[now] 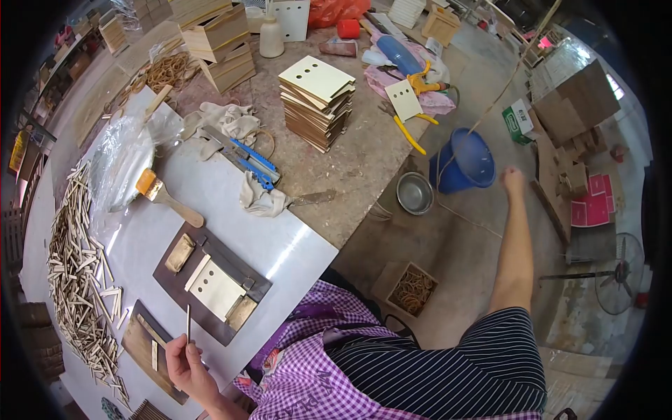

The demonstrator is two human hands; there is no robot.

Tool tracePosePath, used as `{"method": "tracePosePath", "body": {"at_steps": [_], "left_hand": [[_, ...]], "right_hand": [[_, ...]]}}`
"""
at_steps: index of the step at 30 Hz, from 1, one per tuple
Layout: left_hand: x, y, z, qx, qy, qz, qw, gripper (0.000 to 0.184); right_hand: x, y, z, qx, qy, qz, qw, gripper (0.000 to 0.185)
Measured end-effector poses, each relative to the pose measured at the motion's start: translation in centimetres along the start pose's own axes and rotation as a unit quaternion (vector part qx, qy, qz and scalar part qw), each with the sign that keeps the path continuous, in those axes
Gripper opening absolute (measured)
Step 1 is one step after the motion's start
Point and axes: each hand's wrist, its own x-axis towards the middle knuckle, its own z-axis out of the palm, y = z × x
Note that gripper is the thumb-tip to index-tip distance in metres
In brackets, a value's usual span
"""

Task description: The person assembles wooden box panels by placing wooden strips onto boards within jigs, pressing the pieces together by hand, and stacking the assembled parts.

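At the lower left, my left hand (189, 371) pinches a thin wooden strip (188, 323) upright between thumb and fingers. It is close to a dark board (150, 350) with small strips lying on it. Above that is a dark jig (222, 327), which holds a cream panel (215, 288) with small holes and has two brass-coloured blocks. My right hand (513, 180) is stretched out far to the right over the floor, beside the blue bucket (467, 161). Its fingers look curled closed; anything inside them is hidden.
Many loose strips (80, 280) cover the table's left side. A glue brush (171, 199), blue-handled cutters (255, 161), cloths and stacked panels (317, 105) lie further back. A metal bowl (415, 193), a box of rings (413, 288) and a fan (619, 273) stand off the table.
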Motion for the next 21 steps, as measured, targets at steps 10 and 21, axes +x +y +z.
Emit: {"method": "tracePosePath", "body": {"at_steps": [10,21], "left_hand": [[1.1,1.6,0.6,0.022,0.006,-0.012,1.000,0.016],[0.4,2.4,3.1,0.067,0.004,0.020,0.998,0.016]], "right_hand": [[-29.5,-4.6,16.8,-0.319,-0.519,-0.296,0.735,0.035],[-40.6,-33.2,-6.8,0.004,-0.609,-0.541,0.581,0.018]]}}
